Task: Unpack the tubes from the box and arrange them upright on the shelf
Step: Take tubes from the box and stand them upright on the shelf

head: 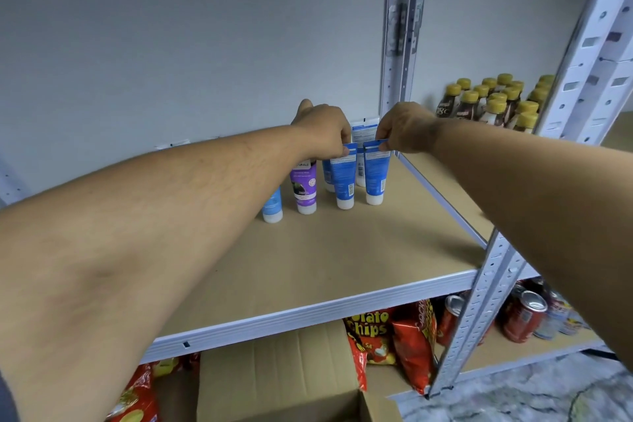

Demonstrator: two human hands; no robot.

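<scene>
Box (274,373) sits open down near my feet, under the shelf (342,250). Further back, both hands are busy: my left hand (323,134) pinches the crimped top of one blue tube (344,178), my right hand (404,128) pinches another blue tube (375,175), steadying them cap-down beside the purple tube (303,188) so the row probably won't topple.

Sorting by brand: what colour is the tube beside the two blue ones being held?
Purple tube with a white cap, seen in the head view.
</scene>
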